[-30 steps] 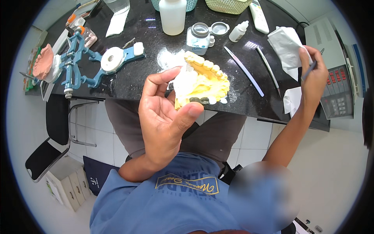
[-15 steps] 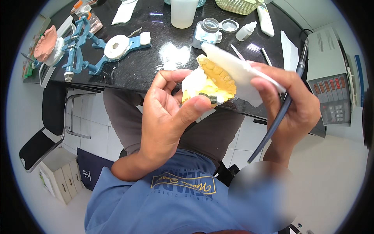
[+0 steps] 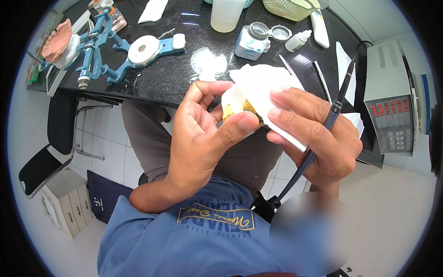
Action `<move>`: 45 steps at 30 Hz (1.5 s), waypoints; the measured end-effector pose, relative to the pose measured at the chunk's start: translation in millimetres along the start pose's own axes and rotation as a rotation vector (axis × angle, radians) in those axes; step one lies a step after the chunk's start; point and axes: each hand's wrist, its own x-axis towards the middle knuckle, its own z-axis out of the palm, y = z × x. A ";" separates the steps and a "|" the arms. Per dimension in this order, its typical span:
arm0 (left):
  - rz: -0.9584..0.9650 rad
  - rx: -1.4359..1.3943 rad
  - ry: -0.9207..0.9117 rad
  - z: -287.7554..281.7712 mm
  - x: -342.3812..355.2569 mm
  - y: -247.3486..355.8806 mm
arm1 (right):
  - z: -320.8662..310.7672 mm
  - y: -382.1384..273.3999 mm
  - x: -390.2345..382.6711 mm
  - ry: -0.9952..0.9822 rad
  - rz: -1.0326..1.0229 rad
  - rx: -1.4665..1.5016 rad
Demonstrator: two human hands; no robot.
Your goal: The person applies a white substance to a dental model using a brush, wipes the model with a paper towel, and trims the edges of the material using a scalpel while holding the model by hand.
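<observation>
My left hand (image 3: 198, 134) is closed round a yellow and white dental cast (image 3: 234, 99), with the thumb along its near side. In my right hand (image 3: 318, 131) a folded white tissue (image 3: 263, 85) is pinched flat between fingers and thumb. It lies over the right side of the cast and hides most of its teeth; whether it presses on them I cannot tell. A fine brush (image 3: 328, 123) with a dark handle is tucked across the same hand, bristles pointing up and away.
A blue articulator (image 3: 94, 51) carrying a pink cast (image 3: 57, 40) stands at the left of the black table. Behind my hands are an uncapped jar (image 3: 251, 44), a small white dropper bottle (image 3: 297, 40) and a cloudy cup (image 3: 227, 16). A grey control unit (image 3: 390, 97) sits at right.
My right hand has brought the tissue left and over the cast, covering teeth that showed before. The brush has swung with that hand. My left hand keeps its grip.
</observation>
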 end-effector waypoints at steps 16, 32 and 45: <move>-0.016 -0.008 0.005 -2.4 0.2 -0.3 | 1.2 3.3 -2.2 -0.042 -0.050 -0.032; 0.017 0.026 -0.002 -0.7 2.0 1.9 | -7.8 5.6 -0.3 0.041 0.032 0.010; 0.062 0.193 0.014 6.7 -6.6 3.2 | -9.5 6.1 6.9 -0.103 0.165 0.059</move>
